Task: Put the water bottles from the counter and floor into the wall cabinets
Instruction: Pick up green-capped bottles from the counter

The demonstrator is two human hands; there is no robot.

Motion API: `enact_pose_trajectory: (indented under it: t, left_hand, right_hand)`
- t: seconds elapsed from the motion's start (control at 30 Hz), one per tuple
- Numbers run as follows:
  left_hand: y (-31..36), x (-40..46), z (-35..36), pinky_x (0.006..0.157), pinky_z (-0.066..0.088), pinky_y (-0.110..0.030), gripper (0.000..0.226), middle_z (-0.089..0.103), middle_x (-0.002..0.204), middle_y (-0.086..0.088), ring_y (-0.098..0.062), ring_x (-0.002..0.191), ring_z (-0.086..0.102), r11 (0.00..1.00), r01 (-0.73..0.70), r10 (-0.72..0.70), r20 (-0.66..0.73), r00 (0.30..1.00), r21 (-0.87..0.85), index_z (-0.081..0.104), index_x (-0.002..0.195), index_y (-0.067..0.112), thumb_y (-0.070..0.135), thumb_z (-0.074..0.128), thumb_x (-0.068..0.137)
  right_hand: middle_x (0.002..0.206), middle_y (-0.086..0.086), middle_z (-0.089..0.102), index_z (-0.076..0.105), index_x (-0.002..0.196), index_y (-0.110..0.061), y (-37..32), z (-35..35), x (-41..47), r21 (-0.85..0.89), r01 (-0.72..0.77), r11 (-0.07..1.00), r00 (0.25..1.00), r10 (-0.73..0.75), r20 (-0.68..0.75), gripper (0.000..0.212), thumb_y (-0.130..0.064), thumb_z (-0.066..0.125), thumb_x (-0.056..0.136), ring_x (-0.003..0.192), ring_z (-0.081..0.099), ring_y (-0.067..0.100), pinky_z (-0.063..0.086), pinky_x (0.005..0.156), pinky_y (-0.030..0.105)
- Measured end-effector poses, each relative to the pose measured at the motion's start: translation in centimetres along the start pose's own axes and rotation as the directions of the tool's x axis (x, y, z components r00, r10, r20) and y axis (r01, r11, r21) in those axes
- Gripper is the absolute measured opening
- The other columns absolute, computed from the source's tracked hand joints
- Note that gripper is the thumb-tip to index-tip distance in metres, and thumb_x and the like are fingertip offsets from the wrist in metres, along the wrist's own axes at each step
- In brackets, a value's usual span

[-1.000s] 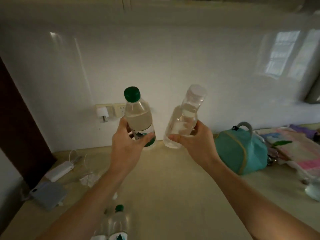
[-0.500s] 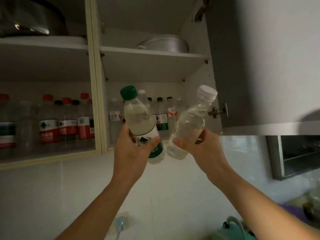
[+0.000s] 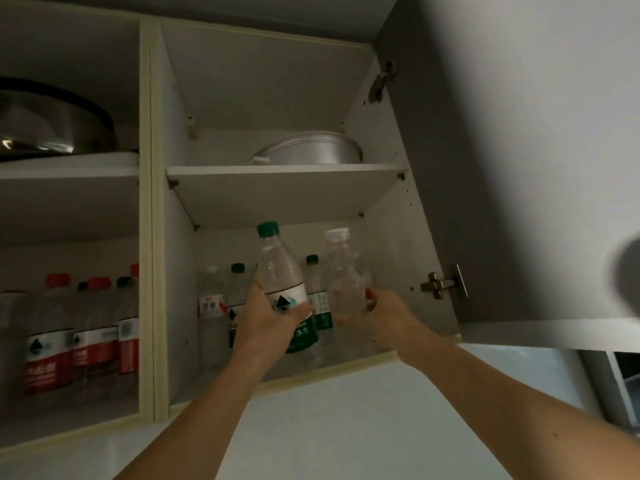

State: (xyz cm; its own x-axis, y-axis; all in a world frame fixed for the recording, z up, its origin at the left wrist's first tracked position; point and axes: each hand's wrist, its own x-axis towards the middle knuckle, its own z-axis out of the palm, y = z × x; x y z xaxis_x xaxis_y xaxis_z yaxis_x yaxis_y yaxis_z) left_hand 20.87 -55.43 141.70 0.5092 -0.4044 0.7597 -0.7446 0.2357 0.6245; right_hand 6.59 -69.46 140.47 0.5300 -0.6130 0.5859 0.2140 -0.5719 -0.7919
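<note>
The left hand (image 3: 268,322) clamps a green-capped bottle (image 3: 282,282), its long axis near upright, cap toward 11 o'clock. The right hand (image 3: 384,315) grips a clear-capped bottle (image 3: 346,271) at its 3 o'clock, upright, both at the cabinet's lower shelf (image 3: 346,367).

- You hold two bottles: one green-capped bottle (image 3: 282,278) and one clear-capped bottle (image 3: 346,275).
- You have two hands up: left hand (image 3: 266,323), right hand (image 3: 384,317).
- You face two metal pans: left pan (image 3: 52,123), right pan (image 3: 311,148).
- The shelved bottles are too dim for you to count.

The scene is viewed from one head camera, tilted upward, close beneath the open cabinet (image 3: 277,174) shelves.
</note>
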Motion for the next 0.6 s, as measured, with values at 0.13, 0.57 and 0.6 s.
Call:
enact_pose_trajectory:
  t: [0.13, 0.57, 0.6]
  left_hand:
    - [-1.0, 1.3, 0.7, 0.06, 0.045, -0.013, 0.051, 0.064, 0.104, 0.017, 0.004, 0.087, 0.061, 0.996, 0.014, -0.024, 0.112, 0.993, 0.087, 0.053, 0.128, 0.024, 0.035, 0.077, 0.085]
    - [-2.4, 3.7, 4.8, 0.085, 0.057, -0.043, 0.055, 0.061, 0.119, -0.009, -0.024, 0.101, 0.063, 0.897, 0.011, -0.021, 0.017, 1.0, 0.442, 0.052, 0.124, 0.01, 0.04, 0.076, 0.085]
    - [-2.5, 3.8, 5.0, 0.085, 0.057, -0.044, 0.055, 0.062, 0.117, -0.009, -0.024, 0.099, 0.063, 0.874, 0.012, -0.012, -0.003, 1.0, 0.486, 0.053, 0.123, 0.011, 0.043, 0.076, 0.084]
  right_hand:
    - [0.084, -0.018, 0.072, 0.067, 0.1, -0.037, 2.2, 0.2, 2.0, -0.001, -0.009, 1.0, 0.998, 0.009, 0.058, 0.029, -0.043, 0.083, 0.077, 0.075, 0.067, -0.002, 0.047, 0.053, 0.011]
    - [0.098, -0.012, 0.065, 0.057, 0.114, -0.031, 5.0, 1.1, 6.9, -0.098, 0.014, 0.995, 0.993, -0.002, 0.117, 0.043, -0.039, 0.082, 0.08, 0.097, 0.063, 0.011, 0.054, 0.092, 0.037]
    - [0.101, -0.01, 0.066, 0.058, 0.118, -0.029, 5.1, 1.2, 7.0, -0.109, 0.013, 0.994, 0.994, -0.001, 0.11, 0.046, -0.038, 0.082, 0.08, 0.1, 0.064, 0.014, 0.053, 0.095, 0.039]
